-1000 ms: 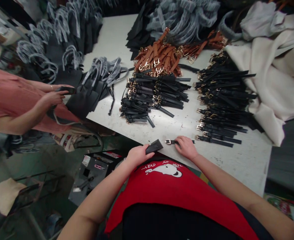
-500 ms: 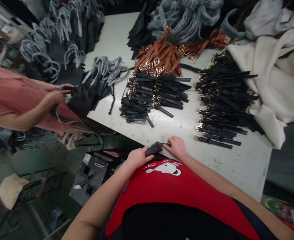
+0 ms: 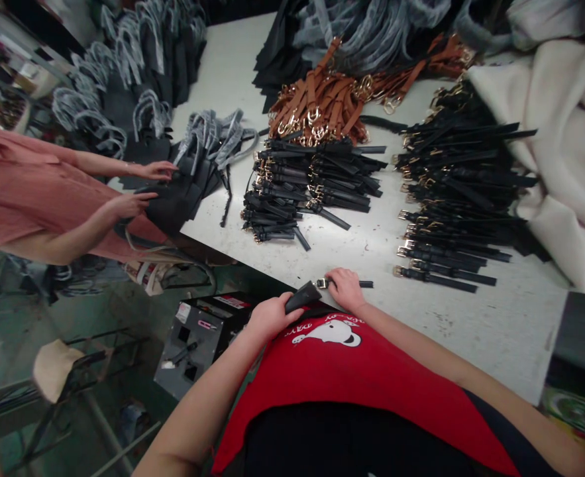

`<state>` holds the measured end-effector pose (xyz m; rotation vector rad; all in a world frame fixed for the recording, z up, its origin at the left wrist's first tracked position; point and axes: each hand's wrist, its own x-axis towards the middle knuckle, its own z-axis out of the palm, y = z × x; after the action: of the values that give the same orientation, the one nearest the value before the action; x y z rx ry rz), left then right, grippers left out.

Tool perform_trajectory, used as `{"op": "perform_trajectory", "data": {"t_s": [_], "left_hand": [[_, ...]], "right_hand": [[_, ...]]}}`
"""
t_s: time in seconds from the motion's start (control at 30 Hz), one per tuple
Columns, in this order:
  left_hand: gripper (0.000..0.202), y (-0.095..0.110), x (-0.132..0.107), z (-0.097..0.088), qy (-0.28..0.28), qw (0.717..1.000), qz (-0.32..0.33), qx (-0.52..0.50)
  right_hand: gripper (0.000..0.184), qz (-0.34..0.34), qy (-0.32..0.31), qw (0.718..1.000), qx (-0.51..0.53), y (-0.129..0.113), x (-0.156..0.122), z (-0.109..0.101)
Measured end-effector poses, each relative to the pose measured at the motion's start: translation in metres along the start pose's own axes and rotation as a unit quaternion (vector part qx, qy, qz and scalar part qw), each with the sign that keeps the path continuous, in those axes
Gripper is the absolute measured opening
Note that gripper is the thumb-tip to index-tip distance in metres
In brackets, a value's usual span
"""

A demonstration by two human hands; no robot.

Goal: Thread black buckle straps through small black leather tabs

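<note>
My left hand (image 3: 271,316) is closed around a flat black leather piece (image 3: 303,295) at the near edge of the white table (image 3: 495,324). My right hand (image 3: 344,289) presses with curled fingers on a short black strap with a gold buckle (image 3: 362,284), whose buckle end meets the tip of the leather piece. Stacks of black buckled straps (image 3: 446,199) lie just beyond my right hand, and another black stack (image 3: 302,192) lies straight ahead.
Brown straps (image 3: 322,106) lie behind the black stacks. White cloth (image 3: 565,152) is heaped at the right. A person in a pink top (image 3: 28,192) at the left handles black bags with grey handles (image 3: 193,165). A grey machine (image 3: 197,331) stands below the table's edge.
My right hand drew the single strap leftward to the leather piece in my left hand. The person at the left reached one hand forward onto the bags.
</note>
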<state>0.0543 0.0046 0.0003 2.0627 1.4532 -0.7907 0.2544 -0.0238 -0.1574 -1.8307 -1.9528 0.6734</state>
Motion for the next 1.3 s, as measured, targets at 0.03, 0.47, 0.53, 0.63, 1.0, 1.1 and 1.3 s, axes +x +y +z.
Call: {"op": "perform_trajectory", "data": {"t_s": [0.03, 0.47, 0.53, 0.63, 1.0, 1.1, 1.3], "left_hand": [[0.055, -0.001, 0.000, 0.000, -0.001, 1.000, -0.001, -0.001], [0.053, -0.015, -0.004, 0.002, -0.015, 1.000, 0.013, 0.004], [0.053, -0.015, -0.003, -0.001, -0.014, 1.000, 0.023, 0.011], [0.053, -0.006, 0.006, -0.008, -0.012, 0.999, 0.041, 0.032], [0.051, 0.032, 0.043, -0.035, -0.028, 0.987, 0.081, 0.133], [0.051, 0.041, 0.042, -0.036, -0.019, 0.985, 0.088, 0.150], [0.049, 0.069, 0.047, -0.033, -0.013, 0.983, 0.102, 0.151]], "right_hand": [[0.022, -0.004, 0.001, 1.000, 0.000, -0.001, 0.000, 0.001], [0.042, 0.033, 0.024, 0.998, -0.039, -0.011, 0.001, 0.005], [0.039, 0.027, 0.041, 0.999, -0.022, -0.004, -0.005, 0.001], [0.030, 0.044, 0.057, 0.997, -0.022, 0.013, -0.017, -0.006], [0.029, 0.073, 0.023, 0.995, -0.070, 0.029, -0.023, -0.008], [0.029, 0.072, 0.020, 0.995, -0.064, 0.029, -0.023, -0.009], [0.030, 0.074, 0.023, 0.995, -0.063, 0.027, -0.024, -0.012]]}}
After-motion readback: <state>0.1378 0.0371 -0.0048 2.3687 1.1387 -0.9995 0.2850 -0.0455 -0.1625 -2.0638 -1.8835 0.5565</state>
